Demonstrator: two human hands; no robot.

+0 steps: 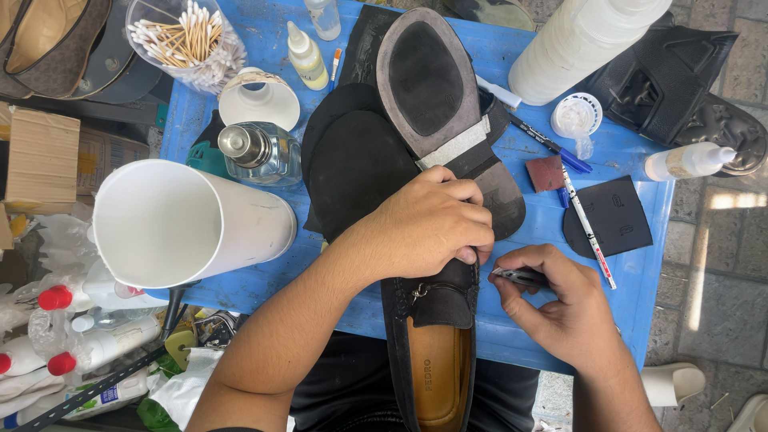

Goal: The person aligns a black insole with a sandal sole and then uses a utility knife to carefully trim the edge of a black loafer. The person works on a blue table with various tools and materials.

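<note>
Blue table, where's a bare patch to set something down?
The blue table is bare along its right edge, between the black rubber heel piece and the right hand, and below the white plastic tube, beside the left hand's forearm. The far side is crowded: cotton swab jar, glass bottle, glue bottle, upturned loafer.

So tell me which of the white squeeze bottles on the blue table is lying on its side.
The white squeeze bottle at the table's right edge, beside the black sandal, lies flat with its nozzle pointing right. The yellowish dropper bottle near the cotton swabs stands upright.
</note>
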